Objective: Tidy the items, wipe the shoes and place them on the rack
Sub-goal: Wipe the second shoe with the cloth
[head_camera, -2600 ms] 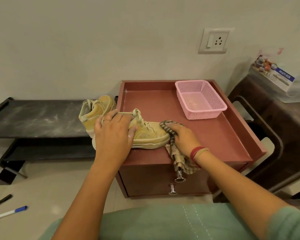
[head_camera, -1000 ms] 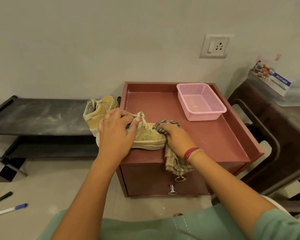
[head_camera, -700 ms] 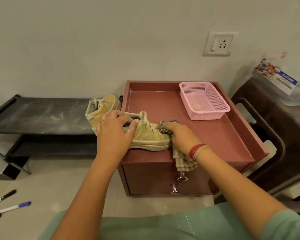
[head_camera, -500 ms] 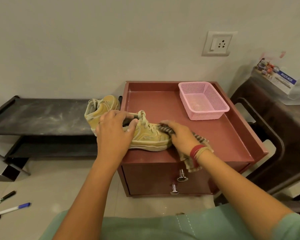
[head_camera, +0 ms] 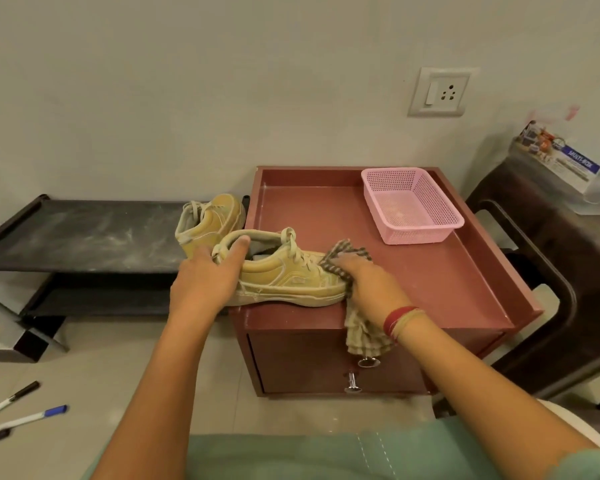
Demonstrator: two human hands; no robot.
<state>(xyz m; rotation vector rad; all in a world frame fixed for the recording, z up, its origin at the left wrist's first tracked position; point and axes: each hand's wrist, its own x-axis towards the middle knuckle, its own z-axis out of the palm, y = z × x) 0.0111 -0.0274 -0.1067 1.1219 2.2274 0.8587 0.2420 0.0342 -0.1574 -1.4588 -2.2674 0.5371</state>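
Shoe (head_camera: 284,278) lies on its sole just beside the black rack (head_camera: 84,237), where its mate (head_camera: 212,220) already stands, at the front edge of the red cabinet (head_camera: 430,282), the left hand (head_camera: 205,282) gripping its heel collar to steady it while the right hand (head_camera: 371,289), fingers closed on a checked cloth (head_camera: 364,336), rubs the toe.

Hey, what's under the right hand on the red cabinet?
A checked cloth, held by the right hand against the toe of the yellow shoe; its end hangs down the red cabinet. The toe tip itself is covered.
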